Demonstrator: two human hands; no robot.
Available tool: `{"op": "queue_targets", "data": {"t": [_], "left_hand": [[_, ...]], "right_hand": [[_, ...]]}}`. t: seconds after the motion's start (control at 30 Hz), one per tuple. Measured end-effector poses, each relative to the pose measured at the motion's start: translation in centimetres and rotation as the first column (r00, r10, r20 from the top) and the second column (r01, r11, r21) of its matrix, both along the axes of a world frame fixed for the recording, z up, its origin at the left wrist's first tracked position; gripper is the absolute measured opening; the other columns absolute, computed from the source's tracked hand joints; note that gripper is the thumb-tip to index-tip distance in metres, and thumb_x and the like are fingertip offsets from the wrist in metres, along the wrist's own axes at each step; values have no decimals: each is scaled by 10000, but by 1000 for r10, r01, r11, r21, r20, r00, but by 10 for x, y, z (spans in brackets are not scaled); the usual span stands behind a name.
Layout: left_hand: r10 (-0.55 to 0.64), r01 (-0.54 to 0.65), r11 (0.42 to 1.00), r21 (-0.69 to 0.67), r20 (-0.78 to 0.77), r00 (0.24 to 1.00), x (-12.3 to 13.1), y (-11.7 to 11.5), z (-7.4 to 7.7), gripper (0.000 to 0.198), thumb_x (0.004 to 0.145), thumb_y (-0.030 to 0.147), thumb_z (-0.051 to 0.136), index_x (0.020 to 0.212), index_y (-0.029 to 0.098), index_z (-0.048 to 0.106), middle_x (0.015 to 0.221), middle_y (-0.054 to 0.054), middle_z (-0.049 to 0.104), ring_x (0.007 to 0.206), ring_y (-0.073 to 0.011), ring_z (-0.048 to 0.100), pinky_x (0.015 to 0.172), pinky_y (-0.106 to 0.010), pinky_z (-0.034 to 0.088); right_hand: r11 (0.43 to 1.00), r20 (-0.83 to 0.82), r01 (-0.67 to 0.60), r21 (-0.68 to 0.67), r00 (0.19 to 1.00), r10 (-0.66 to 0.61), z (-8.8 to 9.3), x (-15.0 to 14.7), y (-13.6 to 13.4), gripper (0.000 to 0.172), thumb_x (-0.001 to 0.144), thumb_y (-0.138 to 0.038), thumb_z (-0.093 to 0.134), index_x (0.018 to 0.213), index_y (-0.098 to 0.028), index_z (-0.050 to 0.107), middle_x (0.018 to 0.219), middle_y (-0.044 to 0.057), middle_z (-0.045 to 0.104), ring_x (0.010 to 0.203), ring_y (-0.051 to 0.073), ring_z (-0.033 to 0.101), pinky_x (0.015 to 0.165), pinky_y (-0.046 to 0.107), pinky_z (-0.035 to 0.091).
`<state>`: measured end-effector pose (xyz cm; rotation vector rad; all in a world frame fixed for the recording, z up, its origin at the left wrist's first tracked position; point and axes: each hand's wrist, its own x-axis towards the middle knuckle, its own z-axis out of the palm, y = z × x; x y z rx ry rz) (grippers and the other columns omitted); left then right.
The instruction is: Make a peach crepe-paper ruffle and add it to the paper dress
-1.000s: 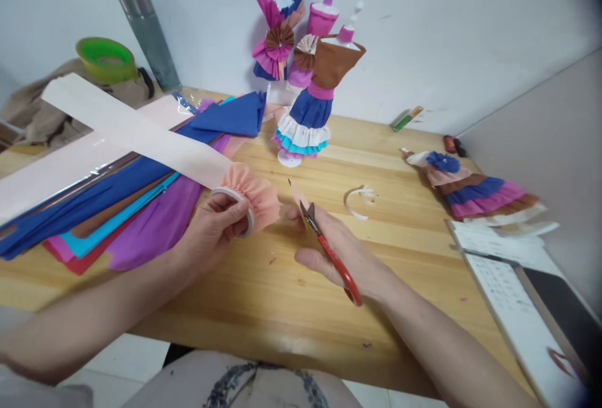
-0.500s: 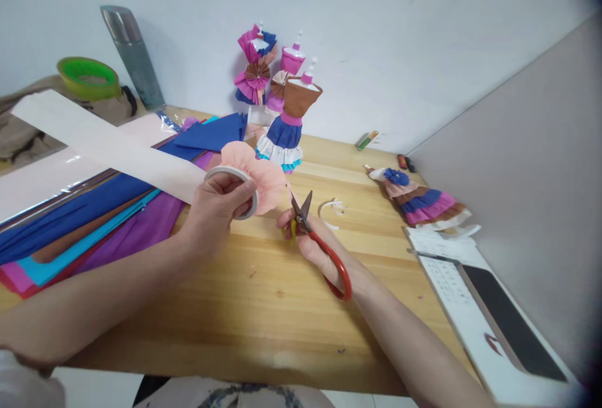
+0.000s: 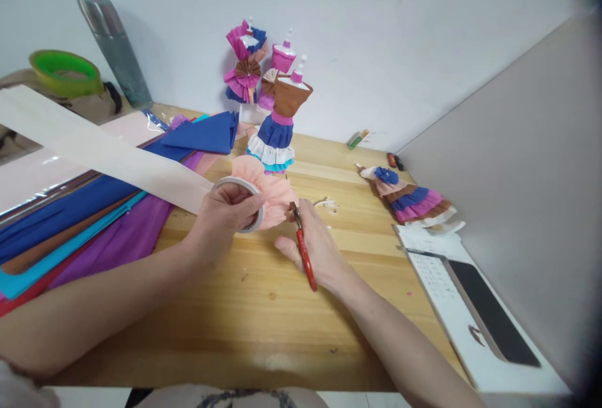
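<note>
Nearest us, on the bare, smooth wooden surface (image 3: 235, 326), we see small paper scraps. Above it, the left hand (image 3: 219, 214) pinches a thin, grey-white ring (image 3: 258, 217) between thumb and fingers. Against the ring's far right side sits a peach ruffle (image 3: 270, 198), soft and finely crinkled, its edge fanning in waves toward the right hand. That right hand (image 3: 320, 248) grips scissors (image 3: 305, 254) with a glossy, curved red handle; its thumb stands apart, and the blades reach the ruffle's edge. We cannot tell how the fingertips behind the blades are set.

To the left we see a long, flat, cream strip (image 3: 117, 154) slanting over folded, matte sheets (image 3: 113, 232) in purple, red, turquoise, brown and blue. Just beyond the right hand lies a curled white strip (image 3: 326, 203). Farther right, a tiered, gathered dress (image 3: 414, 198) lies flat. Beyond, we see a standing dress form (image 3: 277, 132) in brown, blue and white frills, and a cylindrical metal-topped flask (image 3: 122, 60) tilted by the wall.
</note>
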<state>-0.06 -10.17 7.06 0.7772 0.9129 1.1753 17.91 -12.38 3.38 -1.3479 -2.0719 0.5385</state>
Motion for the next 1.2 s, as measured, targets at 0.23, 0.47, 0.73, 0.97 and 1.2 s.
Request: {"op": "queue_targets", "data": {"t": [0.23,0.47,0.73,0.97,1.2], "left_hand": [[-4,6,998,-61,38,999,4,-1,1,366,505,313,897,536,149,571,474,65,500,438,-33,407,433,-166,304],[-7,7,1000,-26,4,1000,4,-1,-2,339,544,307,874,541,151,573,464,69,476,437,-35,396,443,-176,305],[-24,24,999,-30,-5,1000,5,-3,-2,279,560,297,852,572,148,617,456,63,490,433,-41,407,446,-182,312],[0,0,999,-46,-7,1000,5,-3,-4,283,543,287,863,579,148,619,472,58,509,437,-41,413,448,-183,316],[-8,7,1000,-17,-26,1000,4,-2,-4,284,545,299,870,586,154,629,481,62,495,453,-46,407,454,-189,315]], "right_hand": [[1000,28,11,12,1000,-11,-2,-2,1,485,838,-582,608,1056,-156,524,945,116,552,850,274,531,759,434,470],[995,-50,-8,-100,999,3,-1,-1,-2,529,862,-572,573,1159,-139,518,975,123,569,834,263,553,740,412,474],[988,-182,-69,-138,982,44,5,-4,-3,594,876,-650,493,1213,-164,541,1070,139,625,945,293,578,840,438,468],[985,-239,-91,-149,970,53,10,-5,-4,593,874,-703,467,1174,-202,574,1006,100,673,928,292,617,838,409,471],[985,-199,-53,-165,980,19,5,-2,-5,591,854,-767,419,942,-205,578,718,40,599,710,239,576,665,344,441]]}}
